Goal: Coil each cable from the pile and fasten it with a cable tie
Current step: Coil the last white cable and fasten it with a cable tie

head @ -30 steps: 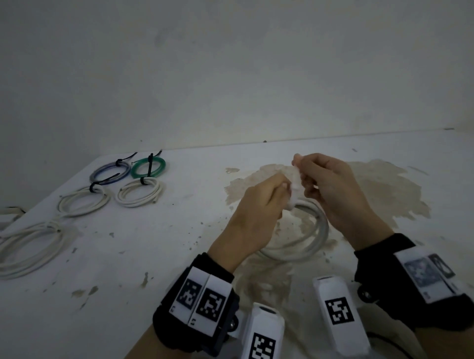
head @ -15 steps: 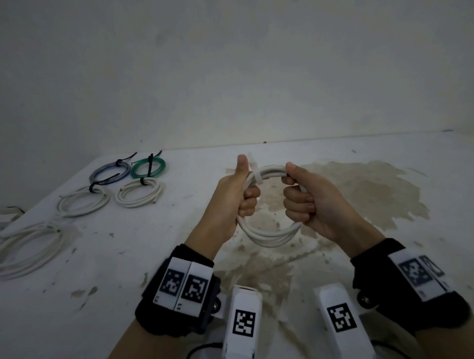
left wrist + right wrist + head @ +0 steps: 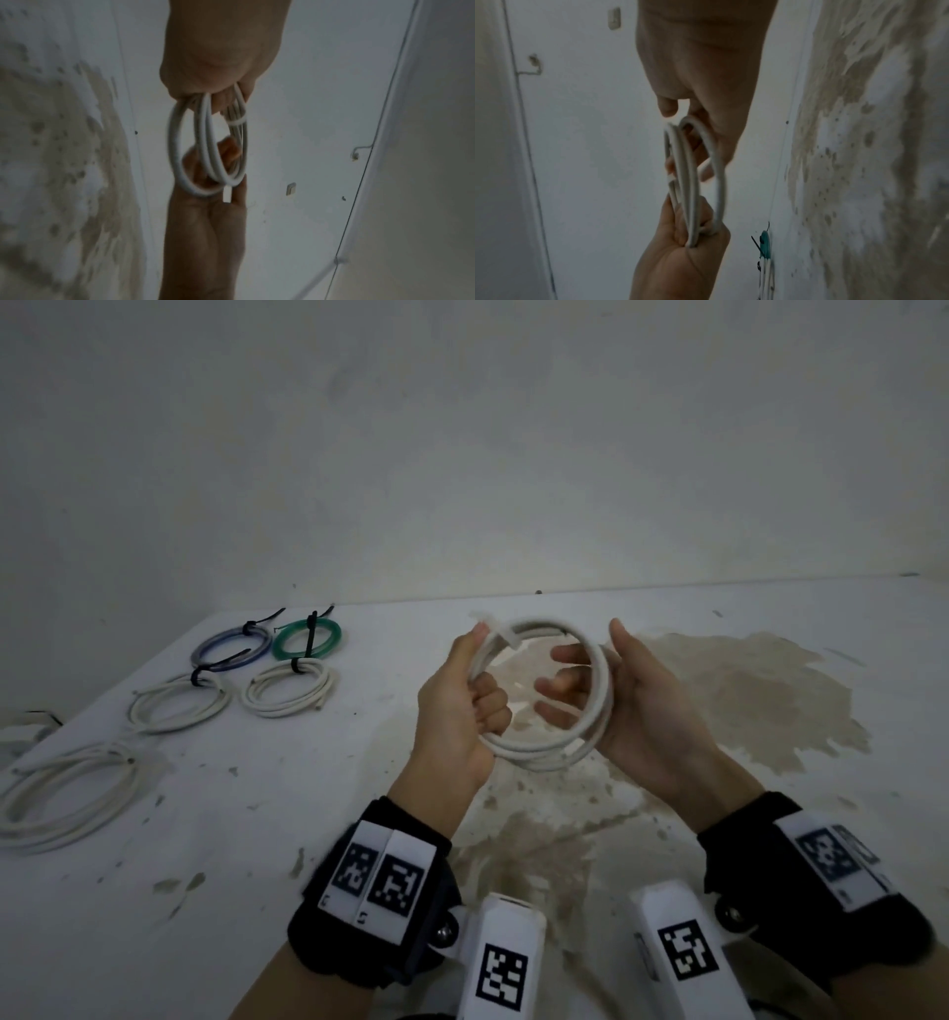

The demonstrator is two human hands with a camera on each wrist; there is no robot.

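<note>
A white cable coil (image 3: 544, 752) is held upright above the table between both hands. My left hand (image 3: 480, 680) grips its left side in a fist, thumb up beside the white cable tie (image 3: 500, 634) that wraps the top left. My right hand (image 3: 585, 660) has its loose fingers passed through the ring, the thumb straight up outside, and the coil lies against the palm. The left wrist view shows the coil (image 3: 205, 146) hanging from the left hand (image 3: 210, 81), with the tie (image 3: 237, 122) round the strands. In the right wrist view the coil (image 3: 693, 178) spans both hands.
At the back left of the white table (image 3: 257, 839) lie tied coils: a blue-grey one (image 3: 231, 649), a green one (image 3: 307, 639) and two white ones (image 3: 179, 711) (image 3: 287, 693). A loose white cable (image 3: 67, 793) lies at the left edge. A brown stain (image 3: 719, 701) spreads under the hands.
The hands went from working at the top of the coil to holding it by its sides. Since half a second ago my right hand's fingers have uncurled and the coil has widened.
</note>
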